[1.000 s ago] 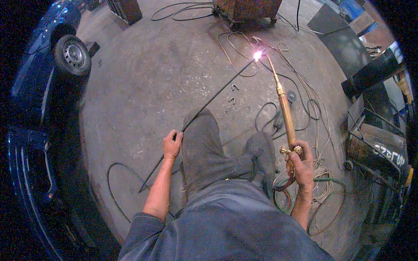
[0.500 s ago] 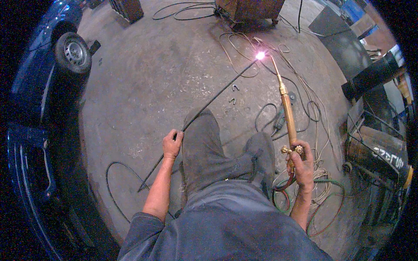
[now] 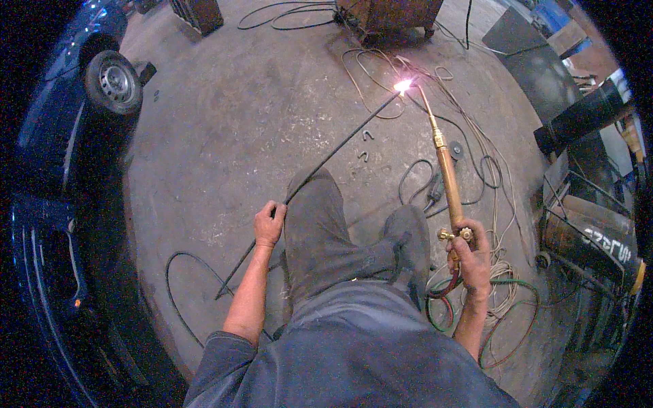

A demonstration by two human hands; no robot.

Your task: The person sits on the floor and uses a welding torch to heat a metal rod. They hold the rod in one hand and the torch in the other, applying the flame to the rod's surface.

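legs: the person stands on the concrete floor (image 3: 224,136), grey trousers and boots straight below the camera, red and green hoses (image 3: 442,309) coiled just beside the right foot.
left hand: the left hand (image 3: 269,223) is out to the side at thigh height, forearm straight, fingers wrapped shut around a thin dark rod (image 3: 326,160).
right hand: the right hand (image 3: 473,262) sits low by the right hip, wrist bent, fingers closed round the valve end of a brass torch (image 3: 445,177).
rod: it runs slanting from a loose end near the left foot, through the fist, out to the bright flame (image 3: 403,86), where its far tip meets the torch nozzle.
risk, near: the hoses lie close to the boots; i'd say a step back could snag them and jerk the torch.
risk, far: the rod is long and held at one point only, so its hot tip may sag or wander off the flame towards the loose cables (image 3: 476,149) on the floor.
beyond: a rusty metal box (image 3: 388,13) sits past the flame, a blue car (image 3: 61,136) to the left.
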